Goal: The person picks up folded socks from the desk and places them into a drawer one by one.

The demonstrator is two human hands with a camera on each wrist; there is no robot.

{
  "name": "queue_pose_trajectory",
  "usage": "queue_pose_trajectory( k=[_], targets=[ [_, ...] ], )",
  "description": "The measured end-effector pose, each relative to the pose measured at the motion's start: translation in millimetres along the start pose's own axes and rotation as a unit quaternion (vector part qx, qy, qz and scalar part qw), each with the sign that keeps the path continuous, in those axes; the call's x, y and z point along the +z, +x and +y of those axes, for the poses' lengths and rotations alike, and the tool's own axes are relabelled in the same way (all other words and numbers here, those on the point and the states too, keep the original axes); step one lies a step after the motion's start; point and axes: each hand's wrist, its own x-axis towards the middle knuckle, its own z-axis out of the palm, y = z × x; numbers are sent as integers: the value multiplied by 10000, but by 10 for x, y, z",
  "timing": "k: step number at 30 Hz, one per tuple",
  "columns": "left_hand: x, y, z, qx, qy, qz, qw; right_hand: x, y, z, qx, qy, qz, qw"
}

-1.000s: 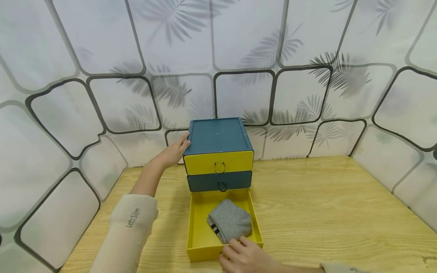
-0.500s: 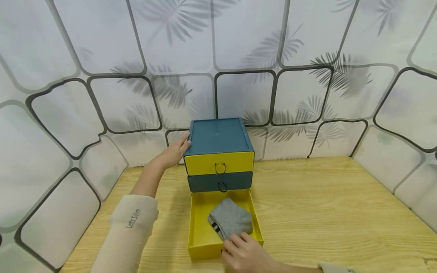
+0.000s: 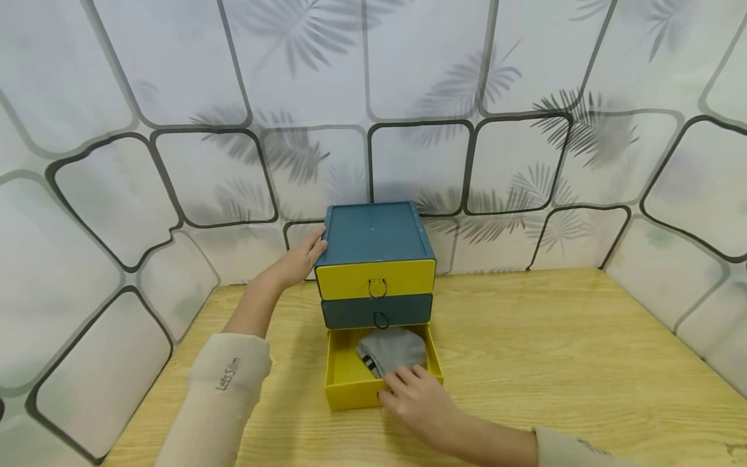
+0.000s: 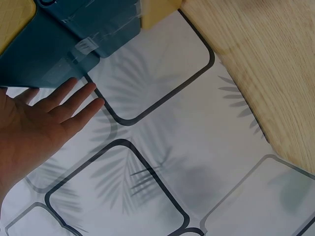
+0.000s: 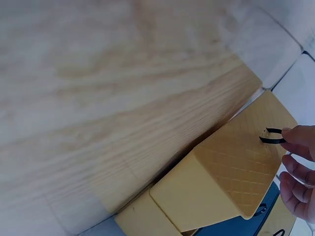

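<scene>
A small blue chest [image 3: 373,240] stands at the back of the wooden table [image 3: 554,344]. It has a shut yellow top drawer [image 3: 403,277] and a shut blue middle drawer [image 3: 350,312]. The yellow bottom drawer [image 3: 344,379] is partly out, and a folded grey sock [image 3: 393,347] lies in it. My right hand [image 3: 417,392] presses on the drawer's front rim, fingers reaching toward the sock. In the right wrist view its fingertips [image 5: 295,140] touch the black ring handle [image 5: 269,136] on the drawer front [image 5: 231,172]. My left hand [image 3: 297,259] rests flat against the chest's left side [image 4: 59,44].
Patterned white wall panels [image 3: 408,97] close in the table at the back and on both sides. Bare wood lies to the right of the chest and in front of the drawer.
My right hand has pushed the bottom drawer further into the chest, and part of the sock now lies under the middle drawer. The left hand has stayed put.
</scene>
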Motion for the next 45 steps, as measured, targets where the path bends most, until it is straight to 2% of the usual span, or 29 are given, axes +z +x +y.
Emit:
queue_pose_trajectory(
  k=[10,14,23,33,45],
  targets=[
    [-1,6,0,-41,40,-24,10000,174,28,148,184,17,-92,9998],
    [-10,8,1,-63,74,-31,9999,245,61,216,208,-186,-119,9995],
    [-12,22,0,-28,56,-24,10000,384,114,388,152,-505,-519,9973],
    [-18,19,12,-23,49,-26,10000,516,116,513,253,-469,-118,9985],
    [-18,23,5,-85,112,-34,9999,627,119,637,353,-572,-141,9976]
  ],
)
